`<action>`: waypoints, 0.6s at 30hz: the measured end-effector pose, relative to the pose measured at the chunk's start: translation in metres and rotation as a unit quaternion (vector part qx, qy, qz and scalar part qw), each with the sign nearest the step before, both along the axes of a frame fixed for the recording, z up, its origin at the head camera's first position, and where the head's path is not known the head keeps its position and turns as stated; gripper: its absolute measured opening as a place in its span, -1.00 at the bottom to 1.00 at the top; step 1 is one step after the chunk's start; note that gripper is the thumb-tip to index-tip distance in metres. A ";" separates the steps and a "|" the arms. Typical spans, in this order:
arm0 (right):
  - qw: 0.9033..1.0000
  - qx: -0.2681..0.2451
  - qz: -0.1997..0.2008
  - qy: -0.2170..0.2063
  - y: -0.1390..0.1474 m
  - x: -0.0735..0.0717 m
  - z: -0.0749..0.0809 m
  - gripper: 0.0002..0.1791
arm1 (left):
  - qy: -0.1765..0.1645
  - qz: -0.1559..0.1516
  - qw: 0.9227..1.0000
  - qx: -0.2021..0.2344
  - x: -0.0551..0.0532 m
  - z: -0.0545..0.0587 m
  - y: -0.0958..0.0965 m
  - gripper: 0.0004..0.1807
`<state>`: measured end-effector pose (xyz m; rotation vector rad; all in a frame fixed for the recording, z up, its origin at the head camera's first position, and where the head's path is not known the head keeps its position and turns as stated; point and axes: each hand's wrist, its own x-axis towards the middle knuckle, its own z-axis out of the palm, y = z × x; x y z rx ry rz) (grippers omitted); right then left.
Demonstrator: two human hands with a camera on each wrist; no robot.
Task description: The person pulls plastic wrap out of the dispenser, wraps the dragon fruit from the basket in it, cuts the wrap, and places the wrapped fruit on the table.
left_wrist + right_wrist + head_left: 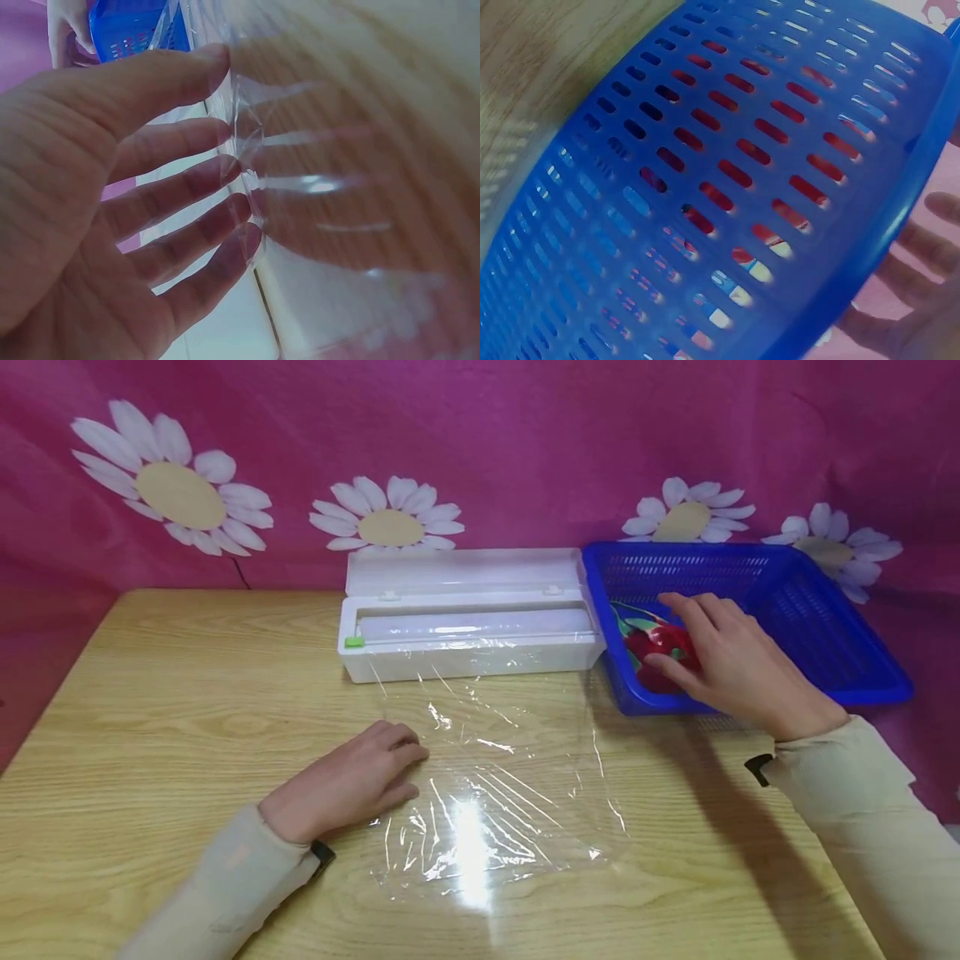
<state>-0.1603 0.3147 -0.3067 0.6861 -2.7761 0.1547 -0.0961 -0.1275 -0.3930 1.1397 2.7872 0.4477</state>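
Observation:
A sheet of clear plastic wrap stretches from the roll in a white dispenser box across the wooden table toward me. My left hand rests at the sheet's left edge; in the left wrist view its fingers are spread and the fingertips meet the film. Over the left part of a blue basket, my right hand reaches down with thumb and fingers apart. Beside them lies a glossy red thing with green parts, partly hidden by the hand. Red also shows through the basket's slots in the right wrist view.
The dispenser's hinged lid stands raised at the back, with a small green slider at its left front. The basket touches or nearly touches the box's right end. Behind the wooden table hangs a pink flowered cloth.

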 end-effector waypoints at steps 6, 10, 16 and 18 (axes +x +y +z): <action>0.998 -0.010 -0.027 -0.054 0.002 -0.011 -0.002 -0.21 | 0.000 0.005 1.000 -0.004 0.002 0.000 -0.001 -0.57; 0.997 -0.015 -0.036 -0.069 0.006 -0.019 -0.005 -0.19 | 0.006 0.003 1.000 -0.004 0.001 0.000 0.000 -0.56; 0.993 -0.017 -0.050 -0.106 0.009 -0.026 -0.012 -0.15 | 0.001 -0.001 1.000 -0.002 0.001 0.001 0.000 -0.56; 0.992 -0.015 -0.053 -0.114 0.010 -0.028 -0.014 -0.14 | -0.001 -0.002 1.000 -0.001 0.001 0.000 0.000 -0.56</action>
